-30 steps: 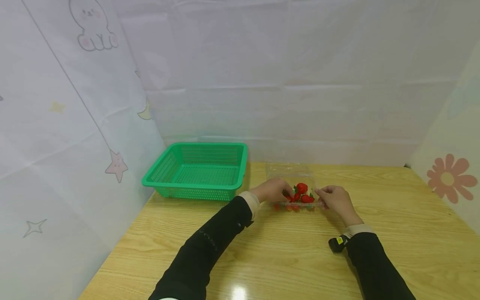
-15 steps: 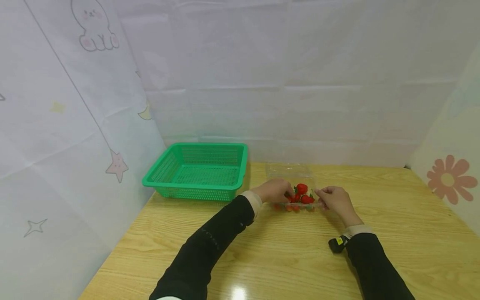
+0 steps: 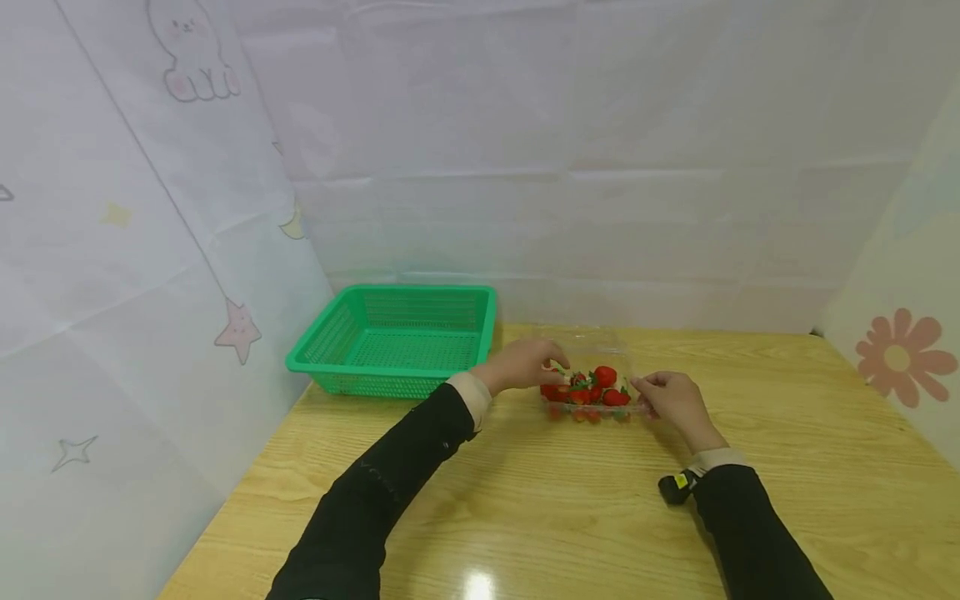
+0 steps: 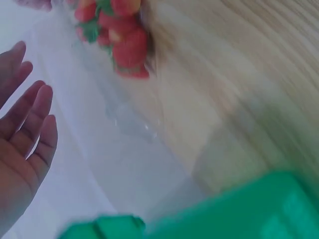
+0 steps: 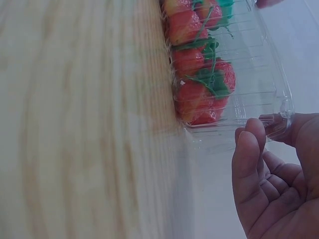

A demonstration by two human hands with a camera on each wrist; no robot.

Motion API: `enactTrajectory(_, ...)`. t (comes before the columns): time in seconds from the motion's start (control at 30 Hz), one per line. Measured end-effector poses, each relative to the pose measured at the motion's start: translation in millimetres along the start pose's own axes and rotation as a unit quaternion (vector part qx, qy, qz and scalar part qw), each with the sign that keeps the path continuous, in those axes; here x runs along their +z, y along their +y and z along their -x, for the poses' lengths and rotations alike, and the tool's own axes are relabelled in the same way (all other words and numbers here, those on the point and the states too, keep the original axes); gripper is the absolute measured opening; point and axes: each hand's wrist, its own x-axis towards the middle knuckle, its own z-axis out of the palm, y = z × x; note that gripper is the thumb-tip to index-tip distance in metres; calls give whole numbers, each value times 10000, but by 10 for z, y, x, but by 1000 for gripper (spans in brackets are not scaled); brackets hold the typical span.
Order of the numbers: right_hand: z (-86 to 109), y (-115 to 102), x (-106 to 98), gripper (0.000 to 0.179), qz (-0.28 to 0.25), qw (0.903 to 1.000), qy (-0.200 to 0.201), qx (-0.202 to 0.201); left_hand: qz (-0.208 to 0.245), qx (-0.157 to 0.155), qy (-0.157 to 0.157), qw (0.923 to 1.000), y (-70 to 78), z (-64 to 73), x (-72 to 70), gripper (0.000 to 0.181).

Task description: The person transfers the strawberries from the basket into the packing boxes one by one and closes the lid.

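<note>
A clear plastic box [image 5: 251, 74] of red strawberries [image 3: 605, 377] with green leaves sits on the table, its clear lid folded back. My left hand [image 3: 525, 364] is over the box's left side with fingers loosely bent and spread. In the left wrist view nothing lies between the left fingers [image 4: 42, 107]. At the box's right corner, my right hand [image 3: 671, 404] pinches the rim between thumb and fingers. The right wrist view shows the strawberries through the box's side wall, low down in it.
A green plastic basket [image 3: 390, 373] with slotted walls stands at the back left, left of the box. The wood-grain table [image 3: 570, 508] reaches to a white cloth backdrop [image 3: 637, 225] behind and patterned cloth at both sides.
My left hand has drawn back to the left and up out of the strawberries, its fingers spreading, and more berries show. The right hand stays at the box's corner.
</note>
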Motion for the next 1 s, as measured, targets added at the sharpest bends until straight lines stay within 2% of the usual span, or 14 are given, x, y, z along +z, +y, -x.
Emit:
enactTrajectory(0.13, 10, -9, 5, 45, -17, 10000, -23, -15, -17, -100, 443, 9990, -120, 231, -143, 28)
enactTrajectory(0.3, 12, 4, -23, 46, 29, 10000, -65, -9, 65, -265, 1304, 9911, -313, 462, -256, 26)
enactTrajectory(0.5, 27, 26, -25, 46, 30, 9999, -117, 11, 261, -1031, 1818, 9776, -594, 793, -376, 26)
enactTrajectory(0.67, 32, 34, -38, 47, -5, 9999, -106, 18, 689, -1677, 2020, 9625, -853, 1077, -470, 24)
enactTrajectory(0.8, 40, 37, -50, 48, 43, 9999, -90, 16, 681, -2035, 2057, 9548, -1038, 1289, -558, 25)
enactTrajectory(1.0, 51, 40, -48, 47, -12, 10000, -74, 44, 576, -2845, 1701, 9417, -1295, 1593, -691, 31)
